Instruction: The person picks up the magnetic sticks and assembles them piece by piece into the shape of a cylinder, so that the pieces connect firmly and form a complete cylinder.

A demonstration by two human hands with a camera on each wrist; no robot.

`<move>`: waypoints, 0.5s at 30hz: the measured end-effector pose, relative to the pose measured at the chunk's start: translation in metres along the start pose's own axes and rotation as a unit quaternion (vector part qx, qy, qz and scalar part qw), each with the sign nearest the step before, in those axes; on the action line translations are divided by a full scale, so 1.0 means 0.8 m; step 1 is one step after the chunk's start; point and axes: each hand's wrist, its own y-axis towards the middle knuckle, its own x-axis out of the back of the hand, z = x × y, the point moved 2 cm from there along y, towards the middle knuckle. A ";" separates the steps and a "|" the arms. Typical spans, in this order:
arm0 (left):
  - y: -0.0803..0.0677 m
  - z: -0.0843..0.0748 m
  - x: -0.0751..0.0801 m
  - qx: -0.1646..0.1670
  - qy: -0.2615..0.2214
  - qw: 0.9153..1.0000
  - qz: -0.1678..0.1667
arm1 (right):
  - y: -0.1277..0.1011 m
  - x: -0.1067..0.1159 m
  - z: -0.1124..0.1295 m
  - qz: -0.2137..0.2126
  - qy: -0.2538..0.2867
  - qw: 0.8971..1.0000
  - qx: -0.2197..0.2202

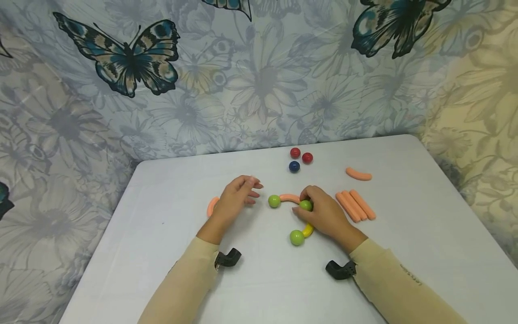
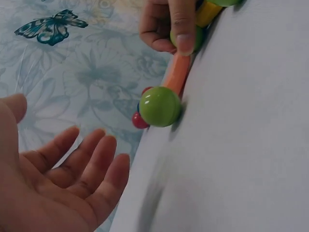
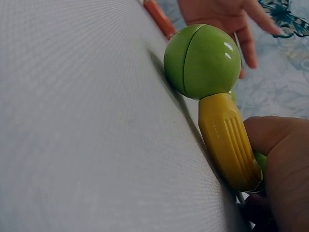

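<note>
A chain of toy pieces lies mid-table: a green ball, a curved orange rod, a middle green ball, a yellow rod and an end green ball. My right hand has its fingers curled round the middle green ball. My left hand hovers just left of the first green ball, fingers relaxed, holding nothing. The right wrist view shows the end ball on the yellow rod by my thumb.
An orange rod lies behind my left hand. Three straight orange rods lie right of my right hand, and a curved one lies further back. Two red balls and a blue ball sit behind the chain. A butterfly-print cloth hangs behind the white table.
</note>
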 end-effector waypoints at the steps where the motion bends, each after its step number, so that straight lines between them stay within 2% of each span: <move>1: -0.001 -0.003 0.006 -0.003 -0.014 1.000 0.004 | 0.000 -0.001 0.000 0.000 0.000 1.000 0.000; 4: -0.006 -0.008 0.023 -0.015 -0.057 0.998 0.023 | 0.000 -0.001 0.000 -0.001 -0.001 1.000 0.001; 7: -0.015 -0.010 0.039 -0.021 -0.080 0.996 0.039 | 0.001 0.000 0.001 -0.003 -0.003 1.000 0.001; 12: -0.031 -0.007 0.063 -0.012 -0.079 0.996 0.047 | 0.001 0.001 0.001 0.001 -0.006 1.000 -0.002; 15: -0.043 -0.005 0.074 0.008 -0.049 0.998 0.038 | 0.001 0.000 0.001 0.002 -0.006 1.000 -0.003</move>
